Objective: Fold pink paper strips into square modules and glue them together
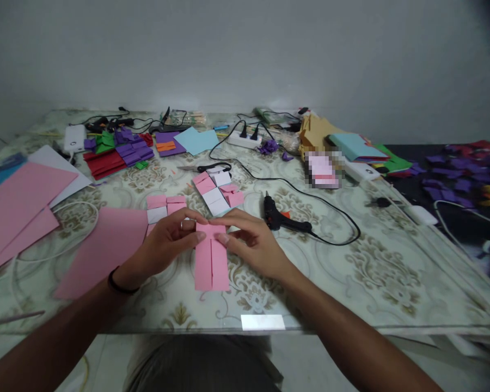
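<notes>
A pink folded paper strip (211,267) with a seam down its middle is held upright over the table's near part. My left hand (169,239) pinches its upper left corner between thumb and fingers. At the upper right corner, my right hand (253,242) grips the same paper in a like pinch. Behind the hands lie folded pink and white paper pieces (214,199), with another pink and white piece (157,213) partly hidden by my left hand. A large pink sheet (114,239) lies beside my left forearm.
A black glue gun (283,215) lies right of my hands, its cord curving across the table. Scissors (212,167) and a white power strip (244,139) are farther back. Pink sheets (20,201) fill the left side. Folded coloured papers (124,152) stand at the back left.
</notes>
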Motion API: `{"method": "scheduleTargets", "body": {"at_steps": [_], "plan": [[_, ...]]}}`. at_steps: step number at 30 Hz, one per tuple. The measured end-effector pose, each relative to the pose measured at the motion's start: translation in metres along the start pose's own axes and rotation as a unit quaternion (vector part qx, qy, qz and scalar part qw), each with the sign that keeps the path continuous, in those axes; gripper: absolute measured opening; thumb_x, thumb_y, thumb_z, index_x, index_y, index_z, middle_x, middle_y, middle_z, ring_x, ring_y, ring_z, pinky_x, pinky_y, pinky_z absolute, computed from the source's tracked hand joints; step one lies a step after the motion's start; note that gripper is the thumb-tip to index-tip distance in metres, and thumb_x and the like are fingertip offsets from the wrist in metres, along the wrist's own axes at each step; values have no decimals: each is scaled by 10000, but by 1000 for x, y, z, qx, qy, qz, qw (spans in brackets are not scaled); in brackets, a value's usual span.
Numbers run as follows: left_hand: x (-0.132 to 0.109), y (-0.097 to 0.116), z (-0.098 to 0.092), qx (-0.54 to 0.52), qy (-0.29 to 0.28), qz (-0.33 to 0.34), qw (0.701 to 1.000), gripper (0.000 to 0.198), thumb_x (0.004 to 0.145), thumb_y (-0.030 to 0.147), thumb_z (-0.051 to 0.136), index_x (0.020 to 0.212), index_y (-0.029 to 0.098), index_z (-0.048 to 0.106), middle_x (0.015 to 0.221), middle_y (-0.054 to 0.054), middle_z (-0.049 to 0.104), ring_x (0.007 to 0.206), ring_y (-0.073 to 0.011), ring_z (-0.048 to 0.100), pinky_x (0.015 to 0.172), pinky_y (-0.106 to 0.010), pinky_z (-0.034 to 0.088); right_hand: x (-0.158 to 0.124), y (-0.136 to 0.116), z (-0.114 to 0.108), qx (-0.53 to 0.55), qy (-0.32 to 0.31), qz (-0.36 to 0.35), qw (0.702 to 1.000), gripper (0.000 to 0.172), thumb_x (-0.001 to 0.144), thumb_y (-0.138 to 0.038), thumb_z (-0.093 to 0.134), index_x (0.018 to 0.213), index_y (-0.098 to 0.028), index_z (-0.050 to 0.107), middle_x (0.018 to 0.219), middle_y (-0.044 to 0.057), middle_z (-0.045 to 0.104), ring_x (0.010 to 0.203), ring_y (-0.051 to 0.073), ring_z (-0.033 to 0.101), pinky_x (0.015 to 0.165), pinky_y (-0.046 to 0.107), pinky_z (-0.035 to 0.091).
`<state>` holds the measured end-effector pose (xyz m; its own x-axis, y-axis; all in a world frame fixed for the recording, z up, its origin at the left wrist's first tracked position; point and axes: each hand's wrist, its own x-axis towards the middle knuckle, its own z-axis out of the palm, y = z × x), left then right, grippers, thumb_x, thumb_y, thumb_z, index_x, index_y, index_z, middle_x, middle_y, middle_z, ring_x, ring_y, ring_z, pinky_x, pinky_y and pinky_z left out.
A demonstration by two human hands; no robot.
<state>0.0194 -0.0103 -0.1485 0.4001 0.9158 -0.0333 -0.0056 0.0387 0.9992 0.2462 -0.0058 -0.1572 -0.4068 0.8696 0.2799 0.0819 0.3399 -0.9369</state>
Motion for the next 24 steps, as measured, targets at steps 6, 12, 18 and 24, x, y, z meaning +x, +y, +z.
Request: {"method": "scheduleTargets", "body": {"at_steps": [6, 12, 18, 24], "plan": [[2, -3, 3, 15, 29, -9, 999, 305, 888, 297, 752, 1154, 214, 625, 685, 47, 578, 596, -102, 492, 578, -219, 370, 0, 7, 7, 57, 23, 58, 996, 219, 894, -306, 759, 1106, -257, 785, 960, 35, 628, 789, 145, 606, 646, 263, 533], [4, -8, 5, 50, 62, -20, 997, 356, 848, 296, 780, 1137, 208, 591, 623, 84, 501, 525, -77, 414, 534, -197, 301, 0, 8, 13, 80, 21, 94, 992, 238, 851, -373, 802, 986, -217, 683, 940, 16, 621, 805, 145, 578, 670, 257, 497], [-1, 0, 7, 193, 0, 1, 981, 329, 883, 243, 682, 1193, 208, 577, 666, 78, 483, 586, -97, 423, 561, -199, 321, 2, 9, 13, 95, 5, 142, 985, 323, 835, -477, 817, 899, -191, 682, 823, -8, 614, 783, 142, 575, 706, 265, 467], [2, 6, 0, 221, -1, -61, 973, 290, 899, 434, 677, 872, 146, 695, 650, 34, 538, 606, -107, 441, 557, -226, 308, 2, 8, 9, 135, 22, 173, 975, 386, 793, -531, 834, 819, -192, 652, 758, -28, 600, 688, 122, 539, 667, 269, 467]]}}
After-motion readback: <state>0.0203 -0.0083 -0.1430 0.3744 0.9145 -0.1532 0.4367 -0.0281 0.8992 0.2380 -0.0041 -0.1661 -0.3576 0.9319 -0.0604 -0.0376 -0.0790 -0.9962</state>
